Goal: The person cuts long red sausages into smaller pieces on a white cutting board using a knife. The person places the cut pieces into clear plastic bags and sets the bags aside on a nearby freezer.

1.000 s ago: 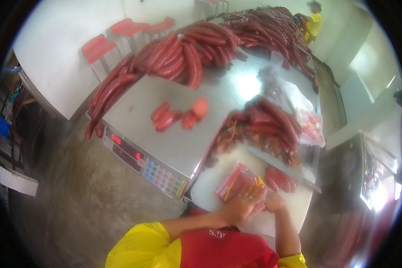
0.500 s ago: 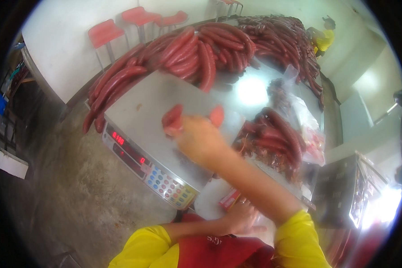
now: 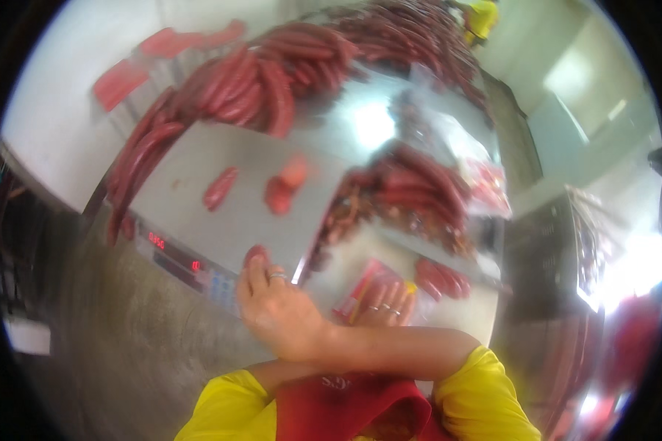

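My arms cross, the right above the left. My right hand (image 3: 278, 305) pinches a short sausage piece (image 3: 256, 254) at the near edge of the scale's metal platform (image 3: 198, 158). On that platform lie a cut sausage piece (image 3: 221, 189) and two more sausage pieces (image 3: 278, 195) close together, one blurred. My left hand (image 3: 385, 305) has its fingers over a red and yellow plastic packet (image 3: 357, 290), gripping it on the white board (image 3: 463, 312); its thumb is hidden. Beside it rest several short sausage pieces (image 3: 441, 279).
Long red sausages (image 3: 235, 84) are heaped along the far side of the metal table (image 3: 331, 125). More sausages (image 3: 412, 184) lie right of the scale, near a clear plastic bag (image 3: 485, 184). Red stools (image 3: 118, 82) stand by the wall. A person in yellow (image 3: 482, 18) is far back.
My right hand has drawn back from mid-platform to its near edge, leaving sausage pieces on the scale. The view has shifted, and my left hand with the packet shows more plainly.
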The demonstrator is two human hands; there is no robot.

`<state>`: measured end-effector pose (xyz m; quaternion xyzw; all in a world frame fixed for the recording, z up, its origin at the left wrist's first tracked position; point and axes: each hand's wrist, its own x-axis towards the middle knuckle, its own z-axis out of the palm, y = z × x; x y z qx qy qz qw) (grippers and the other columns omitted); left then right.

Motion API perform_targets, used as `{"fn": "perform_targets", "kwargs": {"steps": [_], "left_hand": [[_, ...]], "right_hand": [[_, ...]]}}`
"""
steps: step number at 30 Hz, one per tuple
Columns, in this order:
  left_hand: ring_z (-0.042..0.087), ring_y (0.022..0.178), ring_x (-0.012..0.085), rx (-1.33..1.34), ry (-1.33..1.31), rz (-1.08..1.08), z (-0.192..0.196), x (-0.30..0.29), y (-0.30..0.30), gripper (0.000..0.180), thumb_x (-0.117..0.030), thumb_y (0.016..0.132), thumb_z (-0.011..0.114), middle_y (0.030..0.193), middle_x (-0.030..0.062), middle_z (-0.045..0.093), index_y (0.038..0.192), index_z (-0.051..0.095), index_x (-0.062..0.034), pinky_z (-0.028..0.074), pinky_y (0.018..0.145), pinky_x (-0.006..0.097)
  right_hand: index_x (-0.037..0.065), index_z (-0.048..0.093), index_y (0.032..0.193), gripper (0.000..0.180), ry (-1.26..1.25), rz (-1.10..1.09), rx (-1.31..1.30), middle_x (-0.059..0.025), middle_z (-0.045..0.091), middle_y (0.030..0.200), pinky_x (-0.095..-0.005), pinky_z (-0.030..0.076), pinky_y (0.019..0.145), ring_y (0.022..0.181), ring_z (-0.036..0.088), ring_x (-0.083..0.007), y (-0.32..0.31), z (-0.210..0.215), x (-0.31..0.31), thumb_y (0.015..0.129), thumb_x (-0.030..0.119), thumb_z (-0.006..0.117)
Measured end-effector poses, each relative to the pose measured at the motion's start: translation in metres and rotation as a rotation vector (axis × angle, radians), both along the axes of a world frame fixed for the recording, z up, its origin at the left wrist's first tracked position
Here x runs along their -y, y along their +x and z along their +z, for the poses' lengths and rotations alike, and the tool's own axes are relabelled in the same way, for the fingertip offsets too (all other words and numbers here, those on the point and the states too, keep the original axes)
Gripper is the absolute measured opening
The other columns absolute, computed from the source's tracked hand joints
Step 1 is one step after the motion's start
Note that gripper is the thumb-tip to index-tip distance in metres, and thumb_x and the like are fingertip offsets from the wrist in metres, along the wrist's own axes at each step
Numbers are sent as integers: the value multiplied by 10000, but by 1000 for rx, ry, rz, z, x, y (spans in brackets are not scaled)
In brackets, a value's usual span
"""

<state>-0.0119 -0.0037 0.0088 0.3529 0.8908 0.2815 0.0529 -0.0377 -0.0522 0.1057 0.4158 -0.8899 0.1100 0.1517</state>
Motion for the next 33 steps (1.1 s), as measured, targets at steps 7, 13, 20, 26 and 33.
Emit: {"fn": "perform_targets", "kwargs": {"steps": [7,13,20,26,33], "left_hand": [[502,1224,381,-229,2,74,-7,-19,-3,527,-316,891,544,1320,228,525,1267,505,51,346,1057,472],[455,1264,441,-176,274,124,-8,-20,-4,476,-266,951,523,1273,255,560,1308,501,47,304,1084,512],[431,1274,468,-158,326,69,-11,-18,-4,503,-272,968,505,1321,261,522,1369,451,27,295,1092,526],[456,1264,442,-159,254,72,-13,-20,-8,500,-296,960,518,1328,239,524,1346,474,19,319,1082,514],[429,1295,422,-165,299,73,-13,-19,-7,538,-340,964,502,1347,249,502,1342,466,40,298,1100,496]], "right_hand": [[20,624,1002,170,-675,-507,1111,-100,662,821,-310,513,625,690,629,-184,55,34,-204,910,159,586],[-63,518,1179,304,-1590,-1034,1352,-192,623,1035,-356,556,683,815,657,-259,111,-35,-267,939,122,548],[-25,629,986,174,-978,-733,839,-121,693,912,-384,530,683,786,673,-224,42,-115,-218,865,99,623],[0,667,775,175,-646,-1015,893,-69,647,640,-289,453,509,580,588,-97,37,-82,-229,806,168,702],[-9,657,936,189,-682,-514,642,-64,626,687,-269,459,592,618,541,-95,-32,8,-197,824,136,704]]}}
